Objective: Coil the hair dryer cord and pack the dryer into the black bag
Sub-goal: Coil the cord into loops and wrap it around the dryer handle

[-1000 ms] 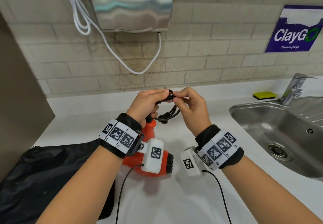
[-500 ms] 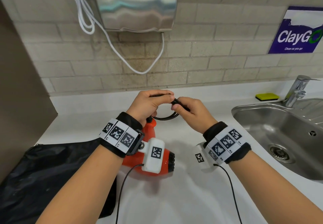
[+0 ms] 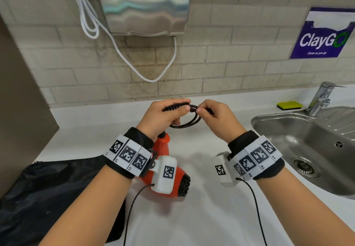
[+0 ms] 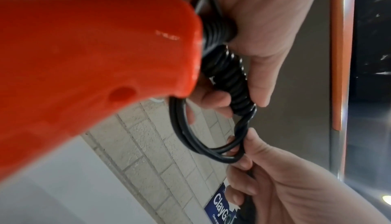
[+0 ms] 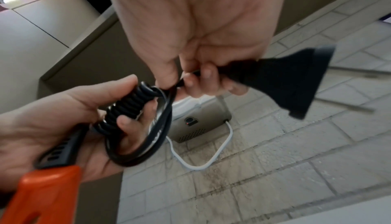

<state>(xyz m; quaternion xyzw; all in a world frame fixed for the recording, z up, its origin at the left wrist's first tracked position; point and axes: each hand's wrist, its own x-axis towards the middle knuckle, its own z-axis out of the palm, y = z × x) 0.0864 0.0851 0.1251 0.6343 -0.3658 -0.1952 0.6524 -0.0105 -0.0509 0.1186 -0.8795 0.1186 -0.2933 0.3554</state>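
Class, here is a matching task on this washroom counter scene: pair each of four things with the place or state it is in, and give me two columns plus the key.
Things
1. hair dryer
2. black bag
3. yellow sponge
4. plug

Places or states
A. on the counter ledge beside the tap
B. lying flat at the left end of the counter
C. gripped in the right hand, sticking out past the fingers
D. orange, under the left wrist, its coiled cord held in the left hand

Pairs: 1-D, 2-B, 3-A, 4-C
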